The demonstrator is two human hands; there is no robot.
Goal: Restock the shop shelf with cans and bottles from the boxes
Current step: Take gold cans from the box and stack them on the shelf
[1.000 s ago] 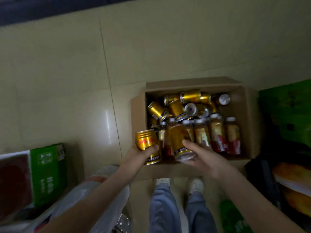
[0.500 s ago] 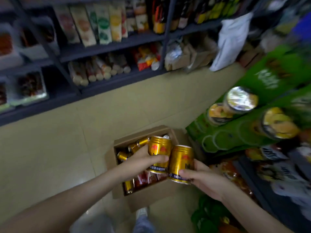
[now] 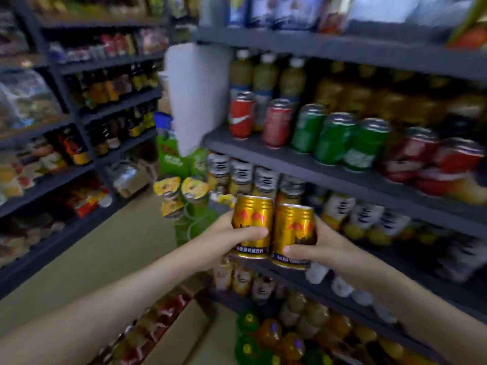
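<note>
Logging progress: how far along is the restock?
Done: the shelf already looks stocked with green cans. In hand: left hand grips a gold can, right hand grips a second gold can, both upright before the shelf. Left: placing both; the box below shows more bottles.

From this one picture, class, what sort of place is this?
Probably a small grocery shop: dark grey shelves carry rows of green drink cans and red drink cans; the left hand and right hand each grip a gold drink can.
</note>
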